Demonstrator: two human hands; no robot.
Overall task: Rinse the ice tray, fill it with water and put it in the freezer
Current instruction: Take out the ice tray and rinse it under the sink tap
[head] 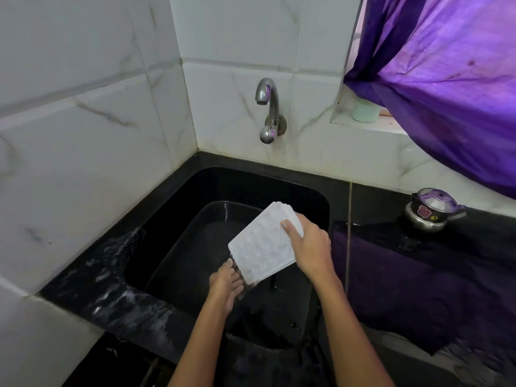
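**Fingers clamp the tilted tray over the basin**

Your right hand [310,250] grips the white plastic ice tray [264,245] at its right edge; your left hand [226,286] steadies its near corner with loose fingers. Keep it tilted over the black sink [312,196] to drain. Its long axis runs near-left to far-right, far end raised.

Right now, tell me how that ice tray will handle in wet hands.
The ice tray probably stays stiff: it holds flat though held tilted by its edges. It looks light, since the right hand carries it with a thumb-and-finger grip. It is likely slippery, with water running off by the left hand.
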